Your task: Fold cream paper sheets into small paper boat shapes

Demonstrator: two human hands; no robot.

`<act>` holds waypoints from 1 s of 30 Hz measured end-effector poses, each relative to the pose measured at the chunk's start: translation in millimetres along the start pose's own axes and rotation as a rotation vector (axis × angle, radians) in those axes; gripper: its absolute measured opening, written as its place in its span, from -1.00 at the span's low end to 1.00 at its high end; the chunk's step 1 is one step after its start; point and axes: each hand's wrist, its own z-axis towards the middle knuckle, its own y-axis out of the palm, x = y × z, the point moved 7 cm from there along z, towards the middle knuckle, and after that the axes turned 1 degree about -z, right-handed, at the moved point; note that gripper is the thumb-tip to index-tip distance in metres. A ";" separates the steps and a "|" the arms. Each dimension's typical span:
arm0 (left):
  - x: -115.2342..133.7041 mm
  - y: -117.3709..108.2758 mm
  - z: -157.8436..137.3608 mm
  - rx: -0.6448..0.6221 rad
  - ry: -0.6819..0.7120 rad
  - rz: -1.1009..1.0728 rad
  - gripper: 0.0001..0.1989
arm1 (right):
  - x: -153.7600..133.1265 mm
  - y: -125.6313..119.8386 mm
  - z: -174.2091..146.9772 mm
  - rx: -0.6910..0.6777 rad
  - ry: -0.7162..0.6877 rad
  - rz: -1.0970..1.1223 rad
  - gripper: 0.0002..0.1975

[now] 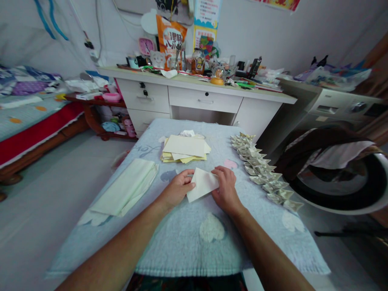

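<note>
Between my two hands is a small piece of folded white paper (202,185), tilted a little over the cloth-covered table. My left hand (178,186) pinches its left edge, with the thumb on top. The fingers of my right hand (224,185) are bent over its right edge; the thumb is mostly hidden. Just beyond lies a stack of cream and yellow paper sheets (185,146). A larger folded pale-green sheet (125,188) rests to the left. Along the right side runs a row of folded paper boat shapes (260,165), set close against each other.
A light blue cloth (176,242) covers the table. Behind it stands a white desk (206,100) crowded with jars, a clock and a snack bag. On the right, a washing machine (333,106) has its round door open with clothes hanging out. A bed (33,117) is at left.
</note>
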 end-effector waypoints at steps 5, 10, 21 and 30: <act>0.5 -4.9 1.2 0.016 0.021 0.137 -0.44 | 9.0 -1.6 0.2 -0.070 0.005 0.273 -0.48; 5.4 -9.6 1.3 0.071 0.114 0.552 -0.51 | 3.5 5.1 -1.8 -0.182 -0.062 0.344 -0.60; 15.6 -2.9 -12.2 0.085 0.262 1.261 -0.65 | -0.1 12.7 -6.8 -0.395 -0.099 0.152 -0.56; 25.8 26.5 -22.2 -0.133 0.504 1.307 -0.65 | 10.5 14.3 -5.7 -0.433 -0.014 0.171 -0.73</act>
